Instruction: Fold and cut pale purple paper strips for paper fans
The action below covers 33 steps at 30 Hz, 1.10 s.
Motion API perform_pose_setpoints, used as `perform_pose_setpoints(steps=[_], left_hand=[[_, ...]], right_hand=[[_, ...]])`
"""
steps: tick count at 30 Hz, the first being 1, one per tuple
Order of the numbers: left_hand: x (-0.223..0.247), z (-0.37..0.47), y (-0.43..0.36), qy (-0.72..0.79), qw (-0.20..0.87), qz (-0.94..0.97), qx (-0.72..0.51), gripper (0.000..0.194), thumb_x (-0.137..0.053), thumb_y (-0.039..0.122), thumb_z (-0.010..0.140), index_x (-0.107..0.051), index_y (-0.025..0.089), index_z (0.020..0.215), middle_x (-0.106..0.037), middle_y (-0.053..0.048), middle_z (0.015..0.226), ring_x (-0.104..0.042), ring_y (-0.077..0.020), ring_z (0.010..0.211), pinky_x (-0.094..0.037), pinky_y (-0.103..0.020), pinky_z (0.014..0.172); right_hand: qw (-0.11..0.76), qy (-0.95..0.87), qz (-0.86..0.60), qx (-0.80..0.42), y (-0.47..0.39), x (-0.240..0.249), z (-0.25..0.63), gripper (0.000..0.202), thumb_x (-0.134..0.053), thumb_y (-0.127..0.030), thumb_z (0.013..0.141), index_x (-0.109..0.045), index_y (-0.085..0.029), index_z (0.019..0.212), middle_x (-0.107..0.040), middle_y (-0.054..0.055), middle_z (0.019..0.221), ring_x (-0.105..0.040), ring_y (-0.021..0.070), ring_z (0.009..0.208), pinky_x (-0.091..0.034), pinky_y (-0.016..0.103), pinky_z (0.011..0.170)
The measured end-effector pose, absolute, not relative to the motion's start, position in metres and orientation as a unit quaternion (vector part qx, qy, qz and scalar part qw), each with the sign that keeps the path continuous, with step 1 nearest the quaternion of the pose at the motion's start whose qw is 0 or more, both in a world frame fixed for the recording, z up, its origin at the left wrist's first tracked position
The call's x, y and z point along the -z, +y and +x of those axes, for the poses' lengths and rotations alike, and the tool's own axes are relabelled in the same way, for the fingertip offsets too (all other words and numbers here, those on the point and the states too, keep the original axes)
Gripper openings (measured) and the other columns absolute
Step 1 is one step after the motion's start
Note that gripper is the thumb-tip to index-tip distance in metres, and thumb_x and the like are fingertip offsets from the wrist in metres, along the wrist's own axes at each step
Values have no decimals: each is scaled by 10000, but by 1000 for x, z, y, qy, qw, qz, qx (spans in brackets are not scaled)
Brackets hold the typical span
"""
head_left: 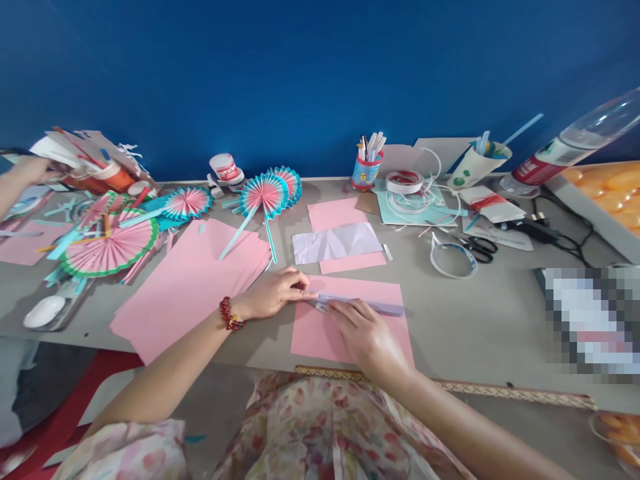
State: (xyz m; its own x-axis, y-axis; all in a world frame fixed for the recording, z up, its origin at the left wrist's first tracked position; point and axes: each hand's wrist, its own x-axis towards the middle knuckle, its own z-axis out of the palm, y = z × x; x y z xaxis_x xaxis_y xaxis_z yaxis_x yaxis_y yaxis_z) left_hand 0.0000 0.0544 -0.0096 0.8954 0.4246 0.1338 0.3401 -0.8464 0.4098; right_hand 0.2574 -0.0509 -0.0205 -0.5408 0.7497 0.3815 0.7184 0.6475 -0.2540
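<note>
A pink sheet of paper [313, 340] lies flat before me at the table's front edge. Across it runs a narrow purple strip [385, 309], with a small silvery piece [321, 306] by its left end. My left hand [273, 293] comes in from the left, fingers curled, its tips closed at the strip's left end. My right hand [365, 330] rests on the strip and the sheet, fingers stretched out together and pressing down; its palm side is hidden. Just beyond lies creased lavender paper [337, 244] on more pink paper [333, 212].
Stacked pink sheets [185, 287] and pleated paper fans [263, 193] lie left. Another person's hand [37, 170] reaches in at far left. A pen cup [367, 172], tape roll [404, 181], scissors [483, 250], white ring [453, 259] and bottle [540, 163] stand or lie right.
</note>
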Motion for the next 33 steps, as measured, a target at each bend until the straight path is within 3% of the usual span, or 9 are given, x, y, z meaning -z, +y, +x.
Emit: perform_pose_setpoints(steps=[33], left_hand=[[10, -1, 55, 206, 210, 950, -106, 392, -356, 230, 1061, -603, 365, 1334, -576, -56, 1129, -506, -191, 1064, -424, -316, 942]], right_hand=[[214, -876, -427, -64, -47, 12, 244, 334, -457, -16, 907, -650, -160, 1138, -653, 105, 1112, -542, 244, 949, -541, 395, 830]])
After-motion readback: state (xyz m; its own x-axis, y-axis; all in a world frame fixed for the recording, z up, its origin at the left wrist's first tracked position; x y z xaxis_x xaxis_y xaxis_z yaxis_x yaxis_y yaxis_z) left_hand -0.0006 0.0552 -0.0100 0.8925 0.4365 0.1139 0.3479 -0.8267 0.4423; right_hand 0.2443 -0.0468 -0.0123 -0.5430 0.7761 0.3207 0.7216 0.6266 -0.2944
